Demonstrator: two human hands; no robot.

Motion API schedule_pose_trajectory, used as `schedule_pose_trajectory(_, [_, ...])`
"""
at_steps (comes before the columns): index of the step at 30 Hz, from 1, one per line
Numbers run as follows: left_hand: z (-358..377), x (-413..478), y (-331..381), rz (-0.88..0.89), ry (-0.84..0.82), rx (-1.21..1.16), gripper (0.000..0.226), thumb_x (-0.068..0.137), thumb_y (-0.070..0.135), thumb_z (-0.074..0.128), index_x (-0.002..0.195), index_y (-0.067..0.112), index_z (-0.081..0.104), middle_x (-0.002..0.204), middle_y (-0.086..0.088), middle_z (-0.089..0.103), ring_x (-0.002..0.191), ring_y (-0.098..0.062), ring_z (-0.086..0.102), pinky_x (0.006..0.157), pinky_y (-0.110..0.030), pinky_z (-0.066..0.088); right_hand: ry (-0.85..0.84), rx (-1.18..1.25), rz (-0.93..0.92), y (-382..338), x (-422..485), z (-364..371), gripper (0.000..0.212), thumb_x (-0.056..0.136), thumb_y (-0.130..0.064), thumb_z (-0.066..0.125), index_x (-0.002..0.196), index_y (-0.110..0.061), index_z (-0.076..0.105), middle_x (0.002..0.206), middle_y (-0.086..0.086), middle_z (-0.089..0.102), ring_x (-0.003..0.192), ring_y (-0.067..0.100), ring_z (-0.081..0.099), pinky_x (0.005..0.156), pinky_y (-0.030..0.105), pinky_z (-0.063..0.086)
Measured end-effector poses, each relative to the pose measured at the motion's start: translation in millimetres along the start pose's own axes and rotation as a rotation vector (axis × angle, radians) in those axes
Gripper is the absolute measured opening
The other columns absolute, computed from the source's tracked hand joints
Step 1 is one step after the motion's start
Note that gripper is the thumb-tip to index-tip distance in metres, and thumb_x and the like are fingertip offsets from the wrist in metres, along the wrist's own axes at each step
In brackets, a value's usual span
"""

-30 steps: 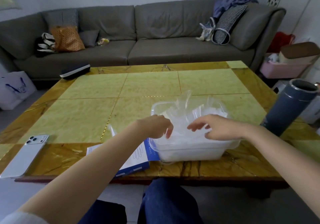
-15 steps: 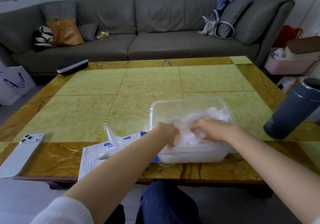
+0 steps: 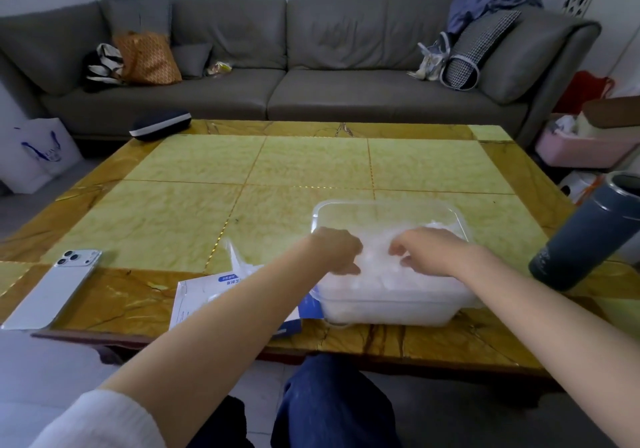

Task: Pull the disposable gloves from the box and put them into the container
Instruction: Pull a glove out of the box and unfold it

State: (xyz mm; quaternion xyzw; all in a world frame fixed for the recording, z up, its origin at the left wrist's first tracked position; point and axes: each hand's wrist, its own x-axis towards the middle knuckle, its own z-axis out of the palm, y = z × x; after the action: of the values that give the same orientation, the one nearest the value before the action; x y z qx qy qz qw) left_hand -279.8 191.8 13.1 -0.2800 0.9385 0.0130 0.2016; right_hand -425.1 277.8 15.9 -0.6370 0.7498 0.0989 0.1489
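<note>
While both your hands are down inside the clear plastic container, the gloves lie directly under your fingers as a crumpled, filmy white heap that fills the tub almost to its rim. Your left hand sits at the container's left side with its fingers curled tightly under, the tips buried in the heap, so it grips a wad of the film rather than lying flat on it. Your right hand is just beside it, near the middle of the tub, knuckles up, with the thumb and bent fingers closed round a fold of the same plastic; the two hands are close but not touching. The container stands near the front edge of the yellow stone table. The glove box lies flat to its left, partly under your left forearm and touching the tub's corner, and one thin glove sticks up from it. A white phone lies face down at the table's left edge, a dark flask stands at the right, and a dark case rests on the far left corner.
</note>
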Motion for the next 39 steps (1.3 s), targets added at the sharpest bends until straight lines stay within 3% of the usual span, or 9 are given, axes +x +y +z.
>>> schedule_pose_trajectory(5, [-17, -52, -40, -0.033, 0.564, -0.099, 0.036, 0.098, 0.029, 0.044, 0.134, 0.023, 0.046, 0.134, 0.005, 0.053, 0.122, -0.015, 0.048, 0.109, -0.035, 0.027, 0.428, 0.103, -0.140, -62, -16, -15, 0.032, 0.098, -0.014, 0.038, 0.123, -0.024, 0.056, 0.118, -0.003, 0.063, 0.106, 0.021, 0.059, 0.078, 0.031, 0.043])
schedule_pose_trajectory(9, [0, -89, -91, -0.241, 0.791, -0.286, 0.032, 0.096, 0.015, 0.045, 0.127, 0.021, 0.052, 0.127, 0.004, 0.057, 0.117, -0.014, 0.052, 0.104, -0.034, 0.031, 0.507, 0.218, -0.340, -115, -15, -5, 0.029, 0.098, -0.026, 0.045, 0.126, -0.021, 0.052, 0.120, -0.006, 0.058, 0.111, 0.013, 0.052, 0.076, 0.023, 0.040])
schedule_pose_trajectory(15, [80, -120, -131, -0.485, 0.437, -0.440, 0.045, 0.091, 0.003, 0.043, 0.132, 0.021, 0.047, 0.136, 0.002, 0.049, 0.118, -0.021, 0.052, 0.100, -0.035, 0.037, 0.284, 0.191, -0.361, -175, 5, 18, 0.058, 0.093, -0.044, 0.051, 0.141, -0.015, 0.034, 0.140, 0.001, 0.044, 0.129, 0.017, 0.039, 0.098, 0.032, 0.039])
schedule_pose_trajectory(20, [130, -125, -129, -0.330, 0.177, -0.430, 0.041, 0.095, 0.018, 0.045, 0.137, 0.018, 0.045, 0.142, -0.003, 0.043, 0.129, -0.022, 0.039, 0.106, -0.035, 0.034, 0.113, 0.266, -0.270, -203, 17, 36, 0.070, 0.086, -0.043, 0.063, 0.139, -0.013, 0.029, 0.137, 0.009, 0.043, 0.122, 0.027, 0.046, 0.095, 0.040, 0.043])
schedule_pose_trajectory(24, [143, -126, -125, -0.362, 0.310, -0.551, 0.037, 0.092, 0.034, 0.056, 0.127, 0.022, 0.054, 0.136, 0.001, 0.046, 0.126, -0.021, 0.041, 0.103, -0.035, 0.036, 0.204, 0.259, -0.175, -205, 26, 45, 0.027, 0.093, -0.013, 0.054, 0.118, -0.006, 0.049, 0.117, 0.014, 0.058, 0.102, 0.031, 0.058, 0.081, 0.038, 0.049])
schedule_pose_trajectory(26, [144, -125, -123, -0.380, 0.366, -0.570, 0.035, 0.092, 0.039, 0.055, 0.122, 0.022, 0.058, 0.131, 0.001, 0.049, 0.122, -0.020, 0.043, 0.101, -0.035, 0.037, 0.252, 0.275, -0.149, -201, 29, 41, 0.016, 0.091, -0.001, 0.050, 0.108, -0.003, 0.052, 0.107, 0.017, 0.061, 0.093, 0.033, 0.060, 0.076, 0.040, 0.050])
schedule_pose_trajectory(32, [146, -117, -119, -0.414, 0.391, -0.506, 0.026, 0.095, 0.020, 0.055, 0.118, 0.014, 0.063, 0.127, -0.003, 0.048, 0.119, -0.022, 0.042, 0.101, -0.036, 0.038, 0.363, 0.299, -0.142, -188, 29, 21, 0.023, 0.089, 0.009, 0.046, 0.109, 0.002, 0.054, 0.100, 0.018, 0.063, 0.086, 0.029, 0.060, 0.076, 0.039, 0.051])
schedule_pose_trajectory(35, [147, -115, -116, -0.421, 0.383, -0.465, 0.025, 0.096, 0.019, 0.053, 0.116, 0.013, 0.064, 0.128, -0.004, 0.047, 0.118, -0.022, 0.042, 0.100, -0.036, 0.040, 0.453, 0.269, -0.132, -178, 24, 3, 0.025, 0.089, 0.013, 0.043, 0.109, 0.002, 0.053, 0.099, 0.016, 0.060, 0.081, 0.025, 0.056, 0.068, 0.031, 0.043])
schedule_pose_trajectory(39, [143, -116, -118, -0.422, 0.368, -0.537, 0.025, 0.097, 0.020, 0.049, 0.115, 0.010, 0.063, 0.126, -0.004, 0.047, 0.117, -0.020, 0.042, 0.099, -0.033, 0.040, 0.566, 0.264, -0.089, -158, 12, -25, 0.026, 0.092, 0.009, 0.044, 0.115, -0.002, 0.052, 0.096, 0.013, 0.059, 0.080, 0.020, 0.056, 0.070, 0.028, 0.049])
